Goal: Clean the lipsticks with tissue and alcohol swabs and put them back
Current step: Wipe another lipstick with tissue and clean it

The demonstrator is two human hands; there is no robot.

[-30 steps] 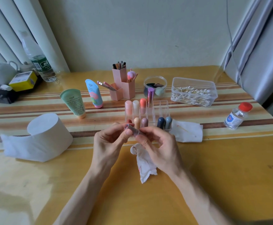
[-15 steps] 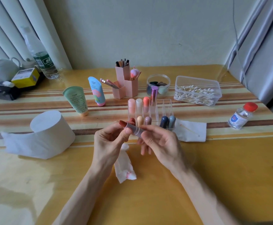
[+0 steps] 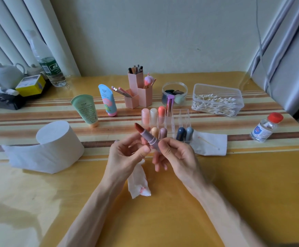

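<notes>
Head view: left hand (image 3: 125,157) and right hand (image 3: 179,157), fingers clamped on an uncapped lipstick (image 3: 147,138), over the roomy near surface (image 3: 234,193); lipstick organizer (image 3: 184,122) just beyond; red-capped bottle (image 3: 264,129) label unreadable.

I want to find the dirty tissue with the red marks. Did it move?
Yes. The stained tissue went left. Before, it hung below the clear organizer's left half; now it sits by the organizer's left edge, under the left hand.

The right hand (image 3: 175,155) hides the lipstick (image 3: 148,139) base; the red-capped bottle (image 3: 264,129) label is unreadable.
</notes>
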